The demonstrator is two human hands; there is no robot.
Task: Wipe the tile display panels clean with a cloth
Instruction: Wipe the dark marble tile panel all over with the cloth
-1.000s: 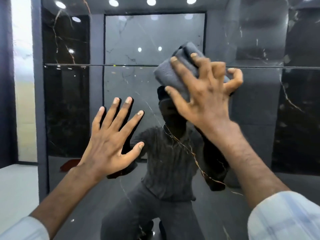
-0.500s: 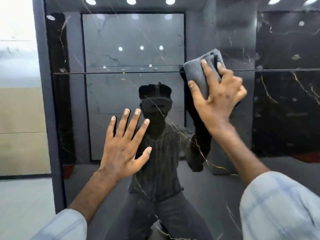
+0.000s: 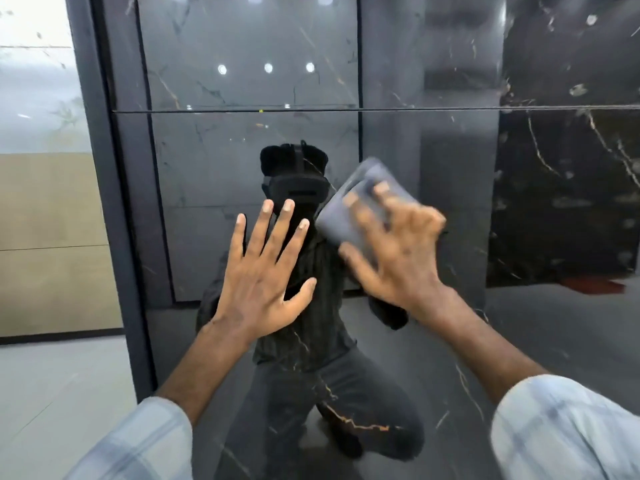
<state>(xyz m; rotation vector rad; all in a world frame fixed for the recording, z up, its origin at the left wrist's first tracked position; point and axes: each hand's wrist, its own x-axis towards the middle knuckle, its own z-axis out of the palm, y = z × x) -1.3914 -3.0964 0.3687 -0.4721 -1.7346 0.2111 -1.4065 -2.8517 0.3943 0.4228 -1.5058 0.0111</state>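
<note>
Cloth (image 3: 349, 216) now lower on panel (image 3: 450, 209), right hand (image 3: 398, 251) gripping it (long axis up-right); left hand (image 3: 263, 271) splayed flat.

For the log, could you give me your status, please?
Left hand flat on the tile panel. Right hand presses grey cloth against it. Nothing obstructing.

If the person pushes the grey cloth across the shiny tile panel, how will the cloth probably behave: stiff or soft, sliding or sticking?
The cloth looks folded into a thick pad with rounded edges, so it is probably soft and would flop if lifted by a corner. The tile panel is glossy enough to mirror the room, so the cloth likely slides easily. The right hand spreads its fingers over it, which should keep it flat.
</note>
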